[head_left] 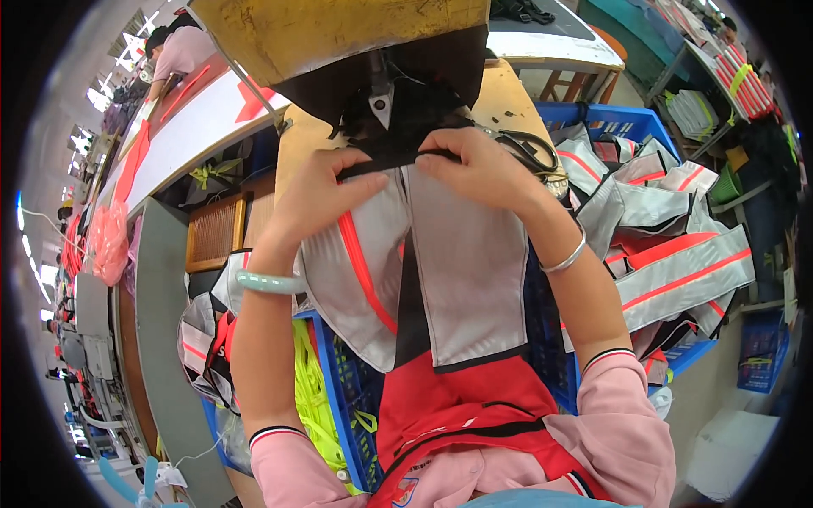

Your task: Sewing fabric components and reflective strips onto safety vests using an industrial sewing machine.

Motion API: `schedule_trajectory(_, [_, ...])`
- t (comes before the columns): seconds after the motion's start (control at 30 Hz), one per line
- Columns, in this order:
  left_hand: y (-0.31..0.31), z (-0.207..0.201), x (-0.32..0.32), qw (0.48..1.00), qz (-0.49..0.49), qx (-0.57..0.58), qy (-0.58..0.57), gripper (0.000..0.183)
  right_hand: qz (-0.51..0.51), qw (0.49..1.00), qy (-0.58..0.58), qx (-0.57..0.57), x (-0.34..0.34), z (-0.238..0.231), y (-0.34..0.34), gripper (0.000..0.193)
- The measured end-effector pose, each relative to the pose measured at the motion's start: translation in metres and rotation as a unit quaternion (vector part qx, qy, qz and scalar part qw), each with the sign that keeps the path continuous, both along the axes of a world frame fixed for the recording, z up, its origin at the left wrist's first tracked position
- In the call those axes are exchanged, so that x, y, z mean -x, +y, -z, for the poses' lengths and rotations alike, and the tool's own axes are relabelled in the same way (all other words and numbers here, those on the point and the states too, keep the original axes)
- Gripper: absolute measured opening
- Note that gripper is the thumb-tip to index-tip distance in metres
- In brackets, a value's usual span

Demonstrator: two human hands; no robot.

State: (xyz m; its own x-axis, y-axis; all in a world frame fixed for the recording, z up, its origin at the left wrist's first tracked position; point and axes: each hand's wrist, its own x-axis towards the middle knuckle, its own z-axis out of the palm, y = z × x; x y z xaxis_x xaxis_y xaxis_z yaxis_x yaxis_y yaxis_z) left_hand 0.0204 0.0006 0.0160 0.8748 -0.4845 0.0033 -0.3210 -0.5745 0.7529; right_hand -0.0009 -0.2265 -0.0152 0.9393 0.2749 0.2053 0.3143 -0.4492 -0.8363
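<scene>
My left hand (326,193) and my right hand (474,168) pinch the black-bound top edge of a silver-grey fabric piece (472,275). My thumbs lie on the near side of the band, and the fingertips behind it are hidden. The fabric hangs toward me in two panels with a dark strip between them; an orange-red stripe crosses the left panel. Just beyond my hands is a machine (381,102) with a pointed metal part under a worn yellow cover (339,38). Red cloth (457,394) covers my lap beneath the fabric.
At right, a blue crate (631,123) overflows with silver-grey pieces (669,271). Bright yellow-green strips (313,398) fill a crate at left. Black-handled scissors (533,151) lie on the wooden machine table (500,97). Far left, another person (182,55) leans over a white table (203,114).
</scene>
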Motion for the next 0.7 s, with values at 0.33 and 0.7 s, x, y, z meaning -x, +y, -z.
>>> schedule_trajectory(0.33, [0.011, 0.01, -0.043, 0.988, -0.032, 0.068, 0.132, 0.056, -0.029, 0.998, 0.059, -0.02, -0.032, -0.006, -0.001, 0.03])
schedule_trajectory(0.7, [0.008, 0.006, -0.05, 0.962, -0.066, 0.173, 0.2, 0.046, -0.005, 0.997, 0.071, -0.041, -0.04, -0.011, 0.0, 0.033])
